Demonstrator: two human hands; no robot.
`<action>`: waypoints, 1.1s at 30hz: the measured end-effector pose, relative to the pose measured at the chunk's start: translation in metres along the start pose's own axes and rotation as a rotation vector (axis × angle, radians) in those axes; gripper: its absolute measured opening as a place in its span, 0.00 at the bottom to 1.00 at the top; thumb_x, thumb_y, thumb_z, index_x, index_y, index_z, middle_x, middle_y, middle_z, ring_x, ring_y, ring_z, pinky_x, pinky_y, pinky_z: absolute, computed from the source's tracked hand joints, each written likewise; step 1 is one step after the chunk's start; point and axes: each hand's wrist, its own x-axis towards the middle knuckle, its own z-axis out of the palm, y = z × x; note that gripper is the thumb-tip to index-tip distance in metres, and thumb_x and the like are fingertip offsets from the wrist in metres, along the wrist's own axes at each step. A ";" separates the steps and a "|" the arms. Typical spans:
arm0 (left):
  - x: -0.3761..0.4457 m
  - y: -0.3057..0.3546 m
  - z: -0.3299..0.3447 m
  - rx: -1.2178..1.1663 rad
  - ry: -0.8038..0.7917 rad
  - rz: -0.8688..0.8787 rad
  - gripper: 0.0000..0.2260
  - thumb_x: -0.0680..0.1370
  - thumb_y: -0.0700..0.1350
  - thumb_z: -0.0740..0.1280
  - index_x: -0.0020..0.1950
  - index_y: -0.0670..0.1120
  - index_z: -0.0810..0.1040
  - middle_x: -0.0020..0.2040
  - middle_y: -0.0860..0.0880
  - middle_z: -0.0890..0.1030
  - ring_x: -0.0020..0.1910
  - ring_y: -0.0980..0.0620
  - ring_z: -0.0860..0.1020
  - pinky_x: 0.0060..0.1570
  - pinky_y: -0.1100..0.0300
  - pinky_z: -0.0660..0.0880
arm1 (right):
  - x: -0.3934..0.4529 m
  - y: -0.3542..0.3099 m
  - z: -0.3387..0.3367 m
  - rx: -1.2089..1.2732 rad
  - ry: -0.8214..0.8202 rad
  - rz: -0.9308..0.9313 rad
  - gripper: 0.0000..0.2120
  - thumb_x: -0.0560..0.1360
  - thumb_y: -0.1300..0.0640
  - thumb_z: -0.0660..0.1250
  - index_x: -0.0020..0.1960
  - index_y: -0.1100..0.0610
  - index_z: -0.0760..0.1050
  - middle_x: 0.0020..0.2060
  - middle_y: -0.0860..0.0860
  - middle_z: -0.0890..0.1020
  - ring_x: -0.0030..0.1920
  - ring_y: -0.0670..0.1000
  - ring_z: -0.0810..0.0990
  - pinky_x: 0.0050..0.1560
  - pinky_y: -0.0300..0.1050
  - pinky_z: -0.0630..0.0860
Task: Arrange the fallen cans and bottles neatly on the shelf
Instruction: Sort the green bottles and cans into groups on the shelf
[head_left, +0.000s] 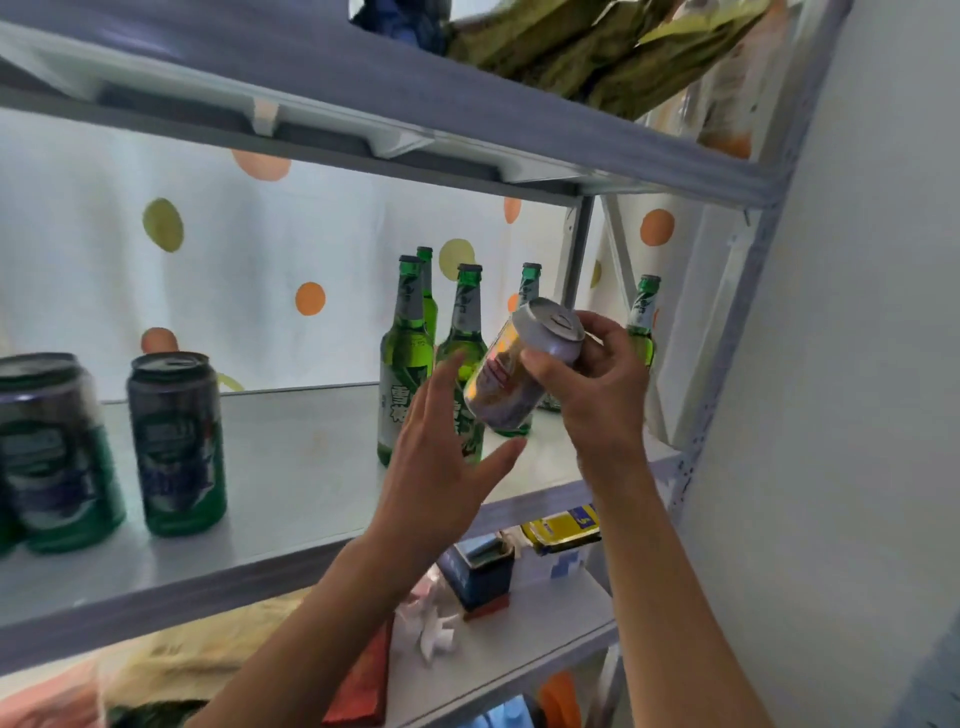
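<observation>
My right hand (597, 379) grips a silver and orange can (514, 374), tilted with its top up and to the right, above the right part of the middle shelf (291, 467). Just below and left of the can, my left hand (441, 467) is open with its fingers spread, its fingertips close to the can. Several green bottles (405, 358) stand upright behind my hands at the shelf's right end. Two dark green cans (176, 447) stand upright at the left, one (52, 457) cut off by the frame edge.
A dotted white curtain (208, 249) hangs behind the shelf. The upper shelf (467, 119) carries green packets (597, 47). On the lower shelf (519, 623) lie a blue box (483, 571), a yellow packet (563, 527) and crumpled white paper. A white wall (857, 364) stands at the right.
</observation>
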 end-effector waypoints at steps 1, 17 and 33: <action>0.000 0.000 -0.008 -0.019 0.017 -0.021 0.38 0.69 0.52 0.76 0.74 0.54 0.59 0.70 0.53 0.69 0.65 0.55 0.71 0.60 0.61 0.71 | 0.000 0.000 0.007 0.032 -0.038 0.017 0.23 0.63 0.62 0.77 0.57 0.55 0.75 0.48 0.50 0.86 0.49 0.49 0.85 0.45 0.41 0.79; -0.017 -0.035 -0.101 -0.275 0.028 -0.363 0.25 0.66 0.48 0.79 0.60 0.52 0.74 0.57 0.58 0.79 0.55 0.62 0.78 0.49 0.69 0.77 | -0.013 0.030 0.101 0.182 -0.433 0.132 0.27 0.61 0.55 0.71 0.59 0.61 0.80 0.51 0.58 0.85 0.53 0.57 0.82 0.54 0.57 0.80; -0.029 -0.072 -0.104 -0.022 0.140 -0.496 0.24 0.65 0.46 0.80 0.58 0.52 0.76 0.51 0.59 0.81 0.50 0.60 0.79 0.48 0.64 0.78 | -0.028 0.074 0.128 0.055 -0.562 0.203 0.25 0.67 0.62 0.68 0.65 0.60 0.77 0.55 0.52 0.85 0.57 0.50 0.82 0.52 0.44 0.80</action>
